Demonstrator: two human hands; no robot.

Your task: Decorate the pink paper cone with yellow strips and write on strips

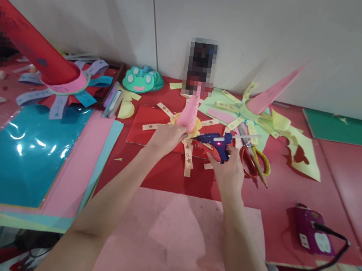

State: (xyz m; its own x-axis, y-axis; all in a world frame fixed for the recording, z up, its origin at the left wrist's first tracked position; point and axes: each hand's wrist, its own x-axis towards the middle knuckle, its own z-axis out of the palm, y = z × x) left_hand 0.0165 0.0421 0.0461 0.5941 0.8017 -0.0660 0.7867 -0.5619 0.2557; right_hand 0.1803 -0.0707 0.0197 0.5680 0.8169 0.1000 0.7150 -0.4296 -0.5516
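Glue gun (220, 144) sits in your right hand (231, 164), fingers wrapped round its handle, nozzle aimed left at the pink cone's foot. Your left hand (168, 139), the nearer one, touches that foot; whether it pinches, I cannot tell. Just beyond, the pink cone (189, 110) stands nearly upright, its tip leaning slightly right, narrowing from a wavy yellow base (198, 127) ringed by star-marked strips (188, 163).

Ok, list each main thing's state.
Glue gun: in the right hand, red light lit
Central pink cone: point up, left hand at base
Other pink cone: point up, not held
Red tube: pink collar round lower end
Scissors: lying down, opening unclear
Purple box: cable plugged in
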